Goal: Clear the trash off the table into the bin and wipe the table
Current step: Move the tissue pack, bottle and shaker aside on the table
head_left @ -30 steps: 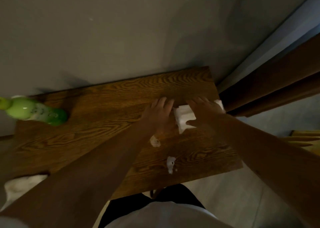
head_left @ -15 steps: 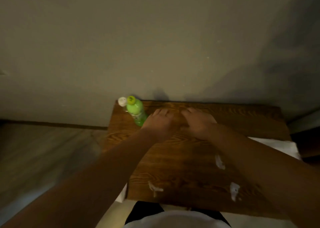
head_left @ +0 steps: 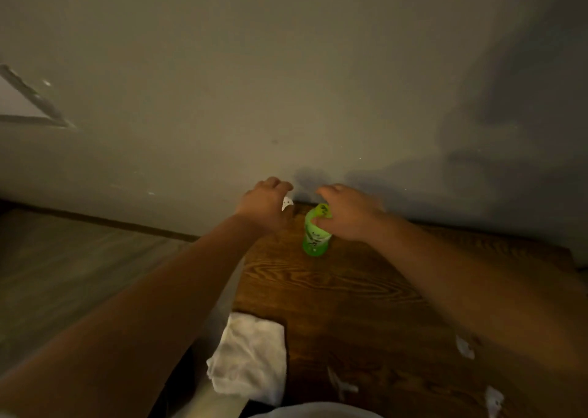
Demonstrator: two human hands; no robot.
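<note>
A green plastic bottle (head_left: 313,238) stands at the back left of the brown wooden table (head_left: 334,293), close to the wall. My right hand (head_left: 348,214) is wrapped around its top. Just to the left, my left hand (head_left: 262,206) curls over a small white object (head_left: 286,202) at the table's back corner; what it is stays unclear. Torn white paper scraps lie near the front: one (head_left: 464,347) beside my right forearm, one (head_left: 343,385) in the middle and one (head_left: 493,400) at the front right. A white cloth (head_left: 251,359) drapes over the table's left front edge.
A plain grey wall (head_left: 318,83) rises directly behind the table. Wood-look floor (head_left: 79,258) lies to the left. My white shirt (head_left: 318,413) shows at the bottom edge. No bin is in view.
My view swung left from the table's right end. Both hands left the white tissue pack, crossed the tabletop and now close on the green bottle and the white object beside it.
</note>
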